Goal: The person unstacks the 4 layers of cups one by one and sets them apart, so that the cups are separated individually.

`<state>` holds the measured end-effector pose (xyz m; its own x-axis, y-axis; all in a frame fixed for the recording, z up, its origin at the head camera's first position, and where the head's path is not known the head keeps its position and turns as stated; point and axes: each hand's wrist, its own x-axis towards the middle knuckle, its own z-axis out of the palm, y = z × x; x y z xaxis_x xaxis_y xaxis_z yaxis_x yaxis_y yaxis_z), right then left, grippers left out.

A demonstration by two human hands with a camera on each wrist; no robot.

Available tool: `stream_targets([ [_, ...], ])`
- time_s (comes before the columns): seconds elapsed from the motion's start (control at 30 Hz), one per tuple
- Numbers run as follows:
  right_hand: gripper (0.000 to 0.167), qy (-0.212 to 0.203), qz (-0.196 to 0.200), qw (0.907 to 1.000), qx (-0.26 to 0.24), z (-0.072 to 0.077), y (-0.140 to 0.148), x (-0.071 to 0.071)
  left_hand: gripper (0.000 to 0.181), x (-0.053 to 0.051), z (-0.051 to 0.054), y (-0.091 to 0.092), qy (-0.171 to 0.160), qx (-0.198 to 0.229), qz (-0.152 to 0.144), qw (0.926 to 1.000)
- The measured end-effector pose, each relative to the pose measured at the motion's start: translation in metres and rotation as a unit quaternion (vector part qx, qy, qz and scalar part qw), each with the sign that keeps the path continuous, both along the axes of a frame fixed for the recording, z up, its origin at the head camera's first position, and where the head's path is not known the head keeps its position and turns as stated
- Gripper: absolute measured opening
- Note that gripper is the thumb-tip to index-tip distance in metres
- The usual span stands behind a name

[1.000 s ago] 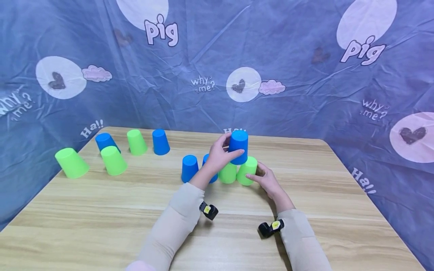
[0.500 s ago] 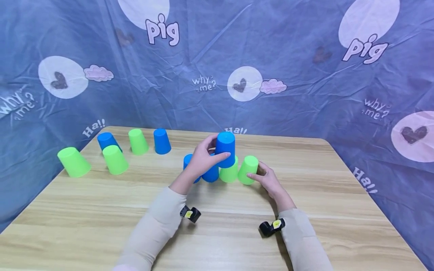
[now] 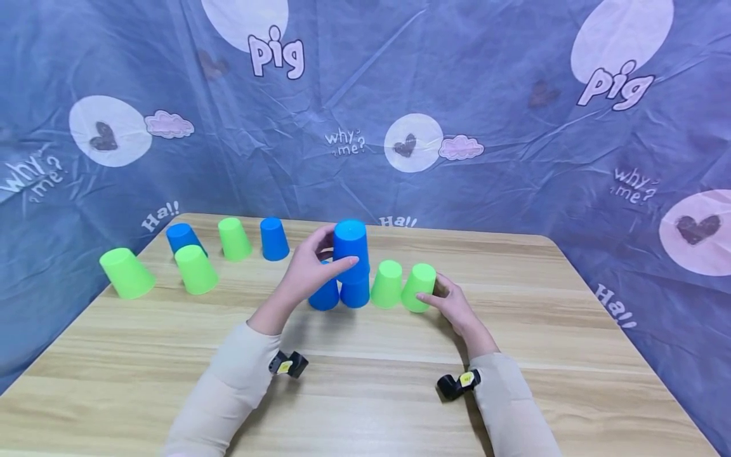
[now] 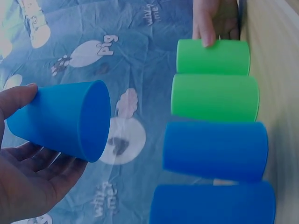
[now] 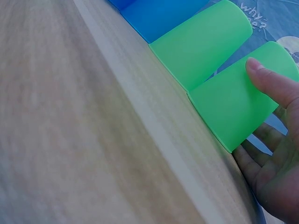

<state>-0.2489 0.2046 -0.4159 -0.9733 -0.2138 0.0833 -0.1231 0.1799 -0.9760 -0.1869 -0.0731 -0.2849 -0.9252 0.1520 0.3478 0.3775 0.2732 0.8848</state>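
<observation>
- Left hand (image 3: 308,270): holding the raised blue cup (image 3: 350,244), thumb on the near side, fingers behind. Cup is mouth down, in the air.
- Main change: a second ago that cup is over the green pair; half a second ago, around the blue/green boundary. Now it's farther left, above the inner blue cup (image 3: 355,293). Left wrist view shows its rim clear of the row.
- Inner green cup (image 3: 387,284) now shows in full; the raised cup hides part of it in both earlier frames.
- Outer blue cup (image 3: 324,296) sits at the row's left end, partly behind the left hand.
- Right hand (image 3: 454,308): no visible change. Thumb and fingers around the end green cup (image 3: 419,289), which stands mouth down on the table (image 3: 365,406).
- Row of four: blue, blue, green, green, close side by side.
- Far left, same layout as before: rear blue cup (image 3: 275,240), rear green cup (image 3: 235,240), corner blue cup (image 3: 183,236), two front green cups (image 3: 197,271), all upside down.
</observation>
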Motion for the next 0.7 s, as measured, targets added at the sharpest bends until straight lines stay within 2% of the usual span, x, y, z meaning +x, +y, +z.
stream_targets([
  [0.03, 0.065, 0.001, 0.0, 1.0, 0.001, -0.003, 0.001, -0.002, 0.053, 0.003, 0.003, -0.003, -0.002, 0.004, 0.004, 1.0],
  [0.07, 0.066, 0.003, 0.002, 1.0, 0.001, -0.003, 0.001, -0.002, 0.053, 0.002, 0.001, -0.007, -0.002, 0.009, 0.009, 0.9999],
  [0.2, 0.067, 0.004, 0.0, 1.0, 0.004, -0.004, 0.001, -0.003, 0.055, -0.006, -0.008, -0.027, -0.001, 0.028, 0.031, 0.9991],
  [0.37, 0.067, 0.007, 0.001, 1.0, 0.006, -0.004, 0.002, -0.002, 0.06, -0.015, -0.018, -0.05, -0.002, 0.031, 0.066, 0.9974],
  [0.5, 0.066, 0.009, 0.001, 0.9999, 0.006, -0.004, 0.002, -0.003, 0.063, -0.014, -0.019, -0.062, -0.003, 0.024, 0.086, 0.996],
  [0.7, 0.065, 0.001, 0.0, 1.0, 0.002, -0.006, 0.002, -0.005, 0.062, -0.014, -0.024, -0.08, -0.005, 0.019, 0.097, 0.995],
])
